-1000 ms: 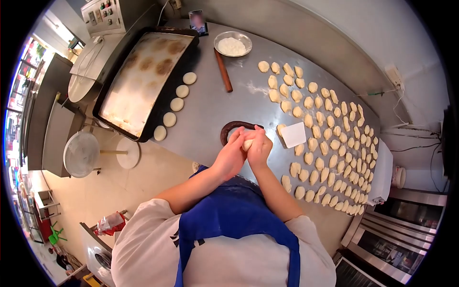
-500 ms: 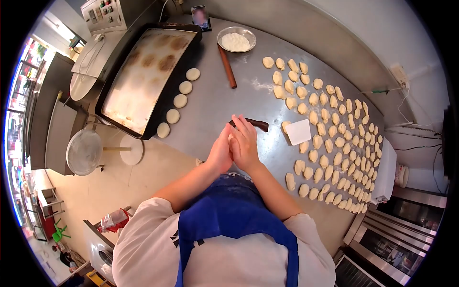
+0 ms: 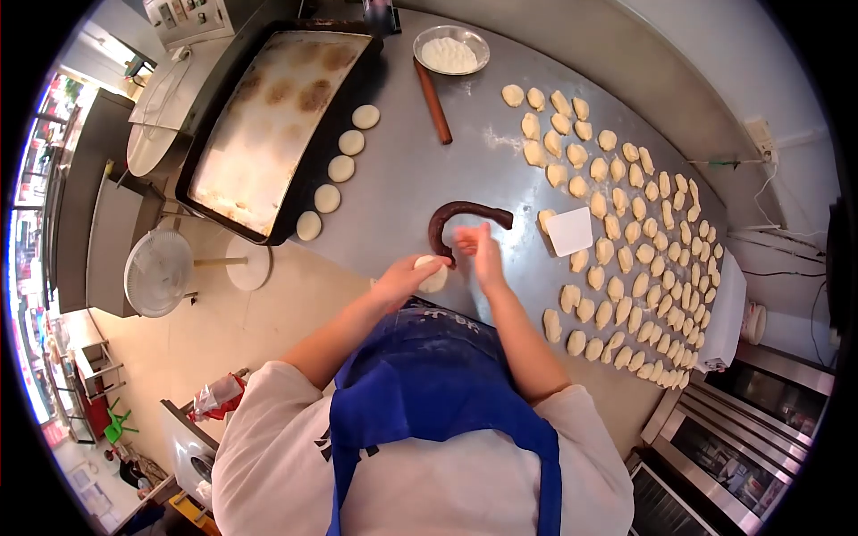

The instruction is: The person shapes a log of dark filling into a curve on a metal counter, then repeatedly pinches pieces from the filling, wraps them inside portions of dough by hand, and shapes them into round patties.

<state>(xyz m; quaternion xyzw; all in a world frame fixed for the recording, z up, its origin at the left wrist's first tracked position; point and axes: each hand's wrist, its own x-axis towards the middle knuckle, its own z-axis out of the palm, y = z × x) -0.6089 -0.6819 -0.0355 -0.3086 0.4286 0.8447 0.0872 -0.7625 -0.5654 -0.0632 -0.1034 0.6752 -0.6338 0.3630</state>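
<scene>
A flattened round piece of dough (image 3: pixel 433 275) is held at its left edge by my left hand (image 3: pixel 405 279), near the table's front edge. Just to the right, my right hand (image 3: pixel 483 255) is raised beside the dark curved roll (image 3: pixel 440 223); its fingers are blurred, so what they hold, if anything, cannot be made out. The dark roll lies in a hook shape on the steel table (image 3: pixel 375 228), beyond both hands. Right of it a white scraper (image 3: pixel 569 231) partly covers one dough piece. Many pale dough pieces (image 3: pixel 640 284) lie in rows at the right.
At the left is a large black-rimmed pan (image 3: pixel 259 134), with several round flat dough discs (image 3: pixel 327 198) along its right edge. A wooden rolling pin (image 3: pixel 433 103) lies below a metal bowl of white flour (image 3: pixel 450 55). A phone (image 3: pixel 382 15) stands at the back.
My hands, pressed together before, are now apart. The flattened dough shows in my left hand, and my right hand has moved right. The camera view has shifted, bringing more of the dark roll into sight.
</scene>
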